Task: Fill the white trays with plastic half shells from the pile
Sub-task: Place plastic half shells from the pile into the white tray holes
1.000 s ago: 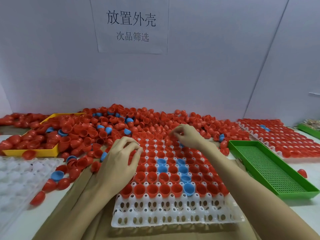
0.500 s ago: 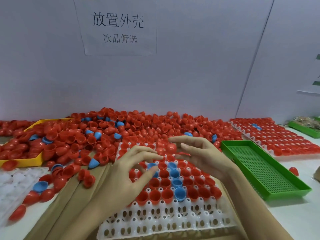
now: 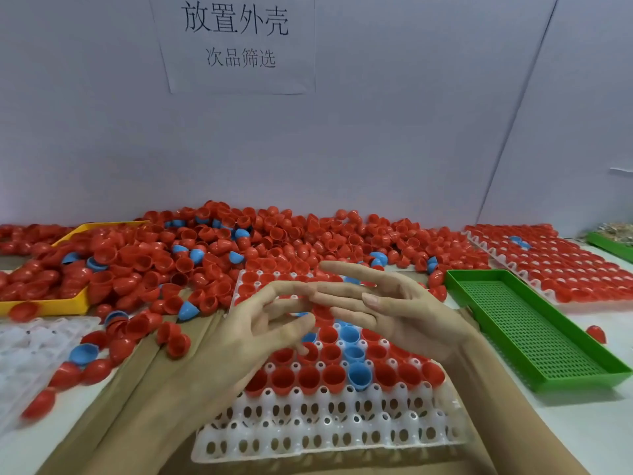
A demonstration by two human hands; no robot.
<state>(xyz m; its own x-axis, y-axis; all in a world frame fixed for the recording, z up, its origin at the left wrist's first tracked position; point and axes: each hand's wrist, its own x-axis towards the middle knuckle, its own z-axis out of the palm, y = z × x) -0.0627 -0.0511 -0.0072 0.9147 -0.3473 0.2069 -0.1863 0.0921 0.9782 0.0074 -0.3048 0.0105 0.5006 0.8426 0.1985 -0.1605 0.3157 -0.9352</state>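
On my desk (image 3: 582,423), far left, sits a yellow bin (image 3: 51,305) swamped by the pile of red and blue half shells (image 3: 274,241), with an empty white tray (image 3: 30,344) just before it. A paper sign (image 3: 236,39) on the wall reads 放置外壳 and, smaller, 次品筛选. My left hand (image 3: 253,330) and right hand (image 3: 394,310) hover over the middle white tray (image 3: 325,430), hiding part of its shells; both sets of fingers are spread loosely, holding nothing, tips nearly meeting. Its front rows are unfilled. Right of it lies a green mesh tray (image 3: 534,323), then a filled tray (image 3: 555,258).
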